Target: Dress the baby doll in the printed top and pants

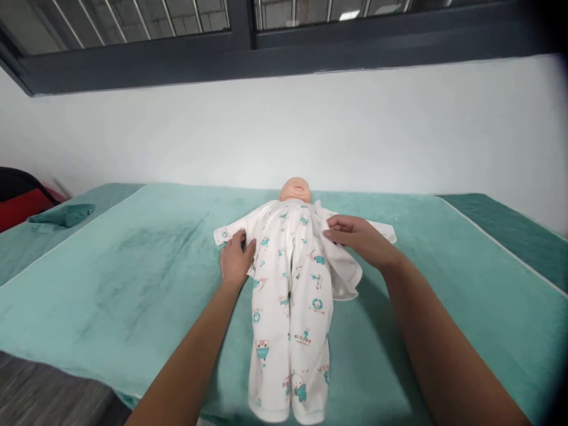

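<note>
A baby doll (pixel 295 190) lies on its back with its head toward the wall. White printed baby trousers (pixel 290 331) cover its front from the chest down, the legs pointing toward me. Its white baby shirt (pixel 346 272) is spread at the sides, with both sleeves stretched outward. My right hand (pixel 361 239) pinches the shirt's front flap on the right between thumb and fingers. At the left side of the doll, my left hand (pixel 237 260) rests against the garment below the sleeve, thumb and fingers apart. The doll's body and limbs are hidden under the cloth.
The doll lies on a green padded table cover (pixel 155 284) with pale seams. A white wall (pixel 177 136) stands behind it, below a dark window frame (pixel 284 59). At the far left are a red and black bag (pixel 20 201) and a folded green cloth (pixel 62 215).
</note>
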A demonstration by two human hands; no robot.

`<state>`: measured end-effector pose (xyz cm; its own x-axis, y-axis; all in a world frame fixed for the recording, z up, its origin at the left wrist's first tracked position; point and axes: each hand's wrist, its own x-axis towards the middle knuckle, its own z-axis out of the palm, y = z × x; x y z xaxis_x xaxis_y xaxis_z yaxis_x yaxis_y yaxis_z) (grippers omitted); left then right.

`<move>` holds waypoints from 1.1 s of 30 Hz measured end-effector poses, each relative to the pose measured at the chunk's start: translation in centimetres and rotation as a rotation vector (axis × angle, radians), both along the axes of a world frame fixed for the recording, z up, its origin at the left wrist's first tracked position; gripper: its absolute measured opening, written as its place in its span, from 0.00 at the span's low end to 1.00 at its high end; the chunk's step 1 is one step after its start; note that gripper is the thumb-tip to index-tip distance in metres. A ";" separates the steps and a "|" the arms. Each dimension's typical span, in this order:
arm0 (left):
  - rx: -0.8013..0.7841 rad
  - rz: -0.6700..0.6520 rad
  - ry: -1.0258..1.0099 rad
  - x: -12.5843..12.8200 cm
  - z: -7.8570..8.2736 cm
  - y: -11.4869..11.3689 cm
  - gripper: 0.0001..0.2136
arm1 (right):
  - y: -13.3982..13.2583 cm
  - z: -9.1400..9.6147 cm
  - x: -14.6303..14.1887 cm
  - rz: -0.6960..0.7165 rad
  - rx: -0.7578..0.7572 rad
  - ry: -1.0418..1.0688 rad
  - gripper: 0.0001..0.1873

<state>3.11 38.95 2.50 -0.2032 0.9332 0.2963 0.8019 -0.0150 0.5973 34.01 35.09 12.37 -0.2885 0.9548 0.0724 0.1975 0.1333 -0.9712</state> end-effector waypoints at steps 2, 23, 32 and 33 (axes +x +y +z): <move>0.000 -0.001 -0.011 0.0 0.0 0.0 0.23 | 0.5 1.7 -1.0 0.206 0.008 -0.150 0.14; -0.125 -0.205 -0.658 5.0 10.3 -4.1 0.11 | 7.4 -2.6 -6.6 -0.470 0.272 0.029 0.10; -0.313 -0.817 -0.322 9.4 13.1 -5.3 0.14 | 7.5 -2.4 -6.5 -0.481 0.193 0.059 0.08; -0.284 -0.738 -0.393 8.9 13.2 -4.5 0.13 | 7.5 -2.3 -6.5 -0.486 0.192 0.061 0.07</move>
<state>12.05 34.50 15.66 0.4422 0.8943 0.0689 0.3816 -0.2571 0.8879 27.55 42.58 10.03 0.1951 0.9452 0.2616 0.2243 0.2167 -0.9501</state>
